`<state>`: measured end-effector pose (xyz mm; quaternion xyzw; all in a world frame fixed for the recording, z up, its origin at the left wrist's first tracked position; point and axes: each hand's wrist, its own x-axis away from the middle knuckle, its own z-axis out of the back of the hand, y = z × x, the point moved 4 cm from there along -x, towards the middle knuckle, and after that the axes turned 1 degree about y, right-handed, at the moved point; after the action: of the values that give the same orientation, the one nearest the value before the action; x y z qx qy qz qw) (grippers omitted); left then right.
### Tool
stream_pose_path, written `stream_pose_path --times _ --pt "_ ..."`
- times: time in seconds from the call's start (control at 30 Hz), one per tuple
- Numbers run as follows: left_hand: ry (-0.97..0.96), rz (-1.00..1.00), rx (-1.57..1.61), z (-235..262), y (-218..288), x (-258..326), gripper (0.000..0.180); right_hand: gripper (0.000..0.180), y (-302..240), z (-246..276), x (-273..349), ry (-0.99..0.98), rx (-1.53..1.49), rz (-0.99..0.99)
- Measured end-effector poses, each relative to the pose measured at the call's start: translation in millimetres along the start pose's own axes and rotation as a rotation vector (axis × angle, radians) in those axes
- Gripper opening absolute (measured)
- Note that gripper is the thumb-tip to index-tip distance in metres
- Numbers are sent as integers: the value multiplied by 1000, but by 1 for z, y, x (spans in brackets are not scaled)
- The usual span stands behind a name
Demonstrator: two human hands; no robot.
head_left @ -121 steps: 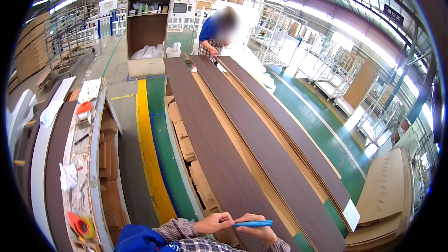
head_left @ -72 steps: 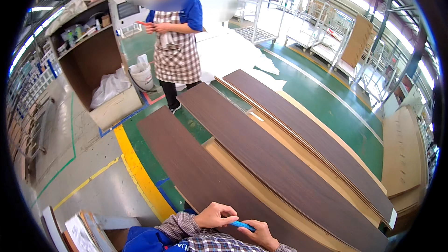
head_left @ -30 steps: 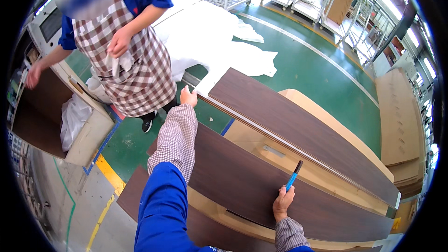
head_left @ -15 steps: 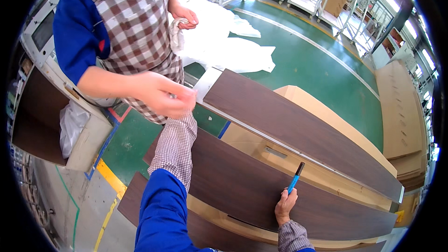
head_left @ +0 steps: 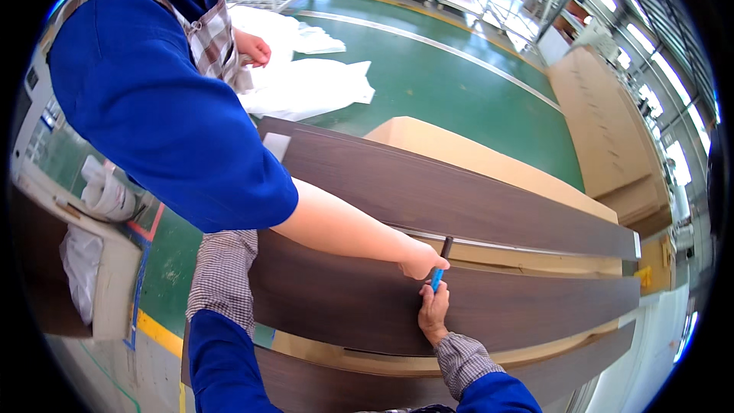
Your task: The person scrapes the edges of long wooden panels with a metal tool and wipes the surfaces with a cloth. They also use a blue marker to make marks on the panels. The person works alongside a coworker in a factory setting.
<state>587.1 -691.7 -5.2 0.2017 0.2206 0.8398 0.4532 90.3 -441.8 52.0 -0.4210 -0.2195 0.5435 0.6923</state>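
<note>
Head view | right hand (head_left: 433,312) clasps blue pen (head_left: 437,278) over middle dark board (head_left: 489,307) | co-worker's hand (head_left: 423,261) pinches pen too, handover unfinished | left hand hidden behind co-worker's sleeve, grip unknown

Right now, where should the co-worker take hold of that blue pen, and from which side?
Grip the blue pen by its bare upper end, the dark tip, from the far side. The right hand covers its lower end and the co-worker's hand already meets it from the left.
</note>
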Motion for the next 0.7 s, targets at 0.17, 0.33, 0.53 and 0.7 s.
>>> stream_pose_path --times 0.17,0.33,0.53,0.7 --pt "-38 -4 -102 0 19 2 65 23 13 3 1 14 69 75" --pt "-78 -1 -139 2 28 5 75 39 7 2 5 -5 11 64" --pt "25 -42 -185 8 11 7 89 43 -3 1 -2 -23 -36 150" --pt "-10 -21 -113 27 20 42 84 45 8 0 0 14 -106 83"
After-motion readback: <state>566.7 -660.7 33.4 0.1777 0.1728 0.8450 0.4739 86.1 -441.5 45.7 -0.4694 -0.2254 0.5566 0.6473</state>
